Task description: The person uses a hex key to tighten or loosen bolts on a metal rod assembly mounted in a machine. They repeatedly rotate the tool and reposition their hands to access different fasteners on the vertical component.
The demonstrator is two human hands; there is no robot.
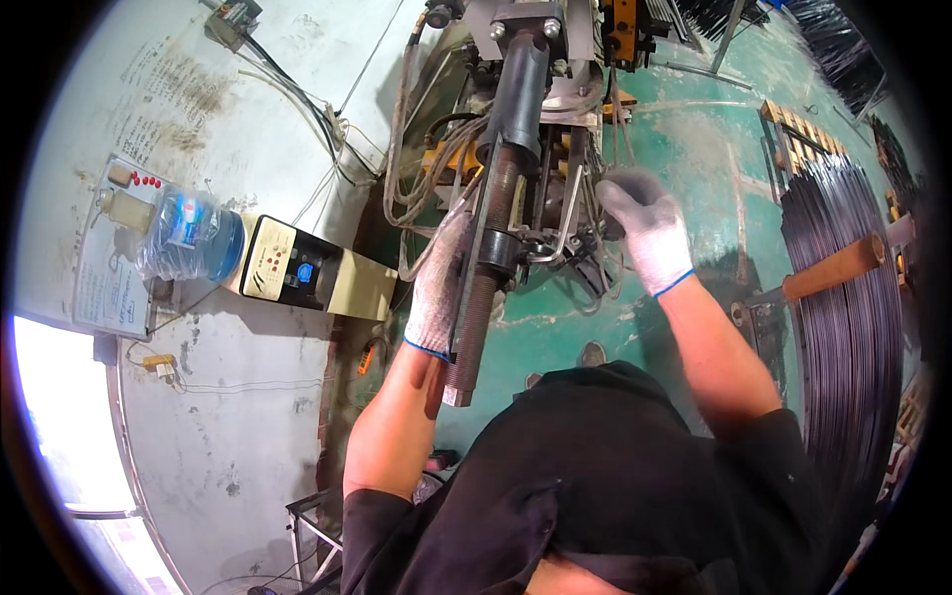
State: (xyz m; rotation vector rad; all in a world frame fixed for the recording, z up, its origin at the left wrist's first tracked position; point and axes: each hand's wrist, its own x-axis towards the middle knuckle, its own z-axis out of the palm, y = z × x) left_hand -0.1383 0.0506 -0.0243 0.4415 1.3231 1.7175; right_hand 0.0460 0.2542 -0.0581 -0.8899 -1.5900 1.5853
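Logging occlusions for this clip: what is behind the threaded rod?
Part of the gloved left hand lies behind the threaded rod, beside grey cables. The rod covers its fingers, so what they grip cannot be seen.

- The left hand [439, 288] wears a pale knit glove with a blue cuff; its back faces the camera and the fingers point up and away from the body.
- The left forearm is bare, running from the lower edge up to the wrist, with a black sleeve at the upper arm.
- The right hand [645, 223] wears the same kind of glove, fingers curled forward, darker at the tips.
- The right forearm is bare and angles up and inward from a black sleeve.
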